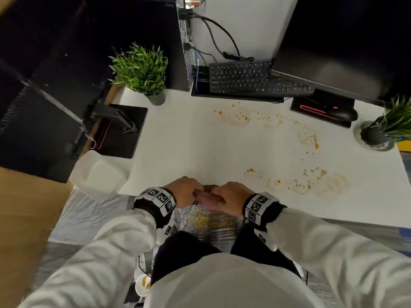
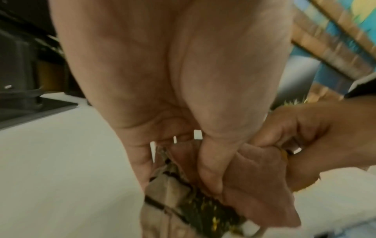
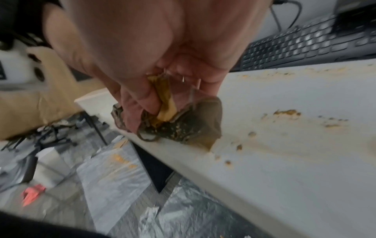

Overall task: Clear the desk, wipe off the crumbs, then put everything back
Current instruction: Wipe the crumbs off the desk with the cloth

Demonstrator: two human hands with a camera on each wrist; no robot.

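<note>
At the lower centre of the head view, the left hand (image 1: 185,190) and right hand (image 1: 229,196) meet at the near edge of the white desk (image 1: 189,141), both with fingers curled around a bunched brown cloth (image 2: 256,180) flecked with yellow bits. Yellow crumbs (image 1: 310,173) lie scattered across the right half of the desk. More crumbs lie on the plastic sheet (image 1: 209,221) on the floor below the hands.
</note>
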